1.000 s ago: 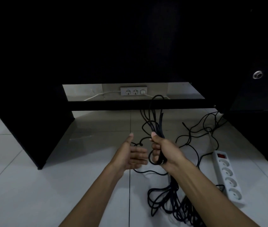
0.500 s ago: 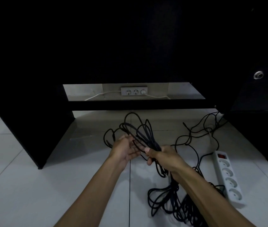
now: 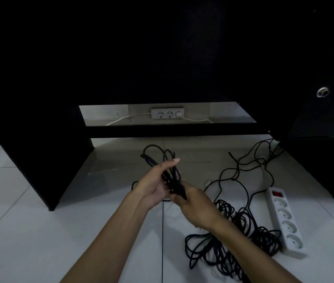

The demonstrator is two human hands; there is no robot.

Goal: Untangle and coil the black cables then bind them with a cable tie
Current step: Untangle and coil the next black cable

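While both hands meet mid-floor, I see bundle of black cable loops (image 3: 169, 170) held up between them. Left hand (image 3: 153, 183) cups loops, fingers fairly straight along them, grip loose. Right hand (image 3: 194, 203) grip closed round lower end of bundle. Rest of black cables (image 3: 229, 235) piled on floor (image 3: 39, 221) under right forearm, touching white power strip (image 3: 284, 217) toward floor's right edge. Black desk (image 3: 121, 58) behind.
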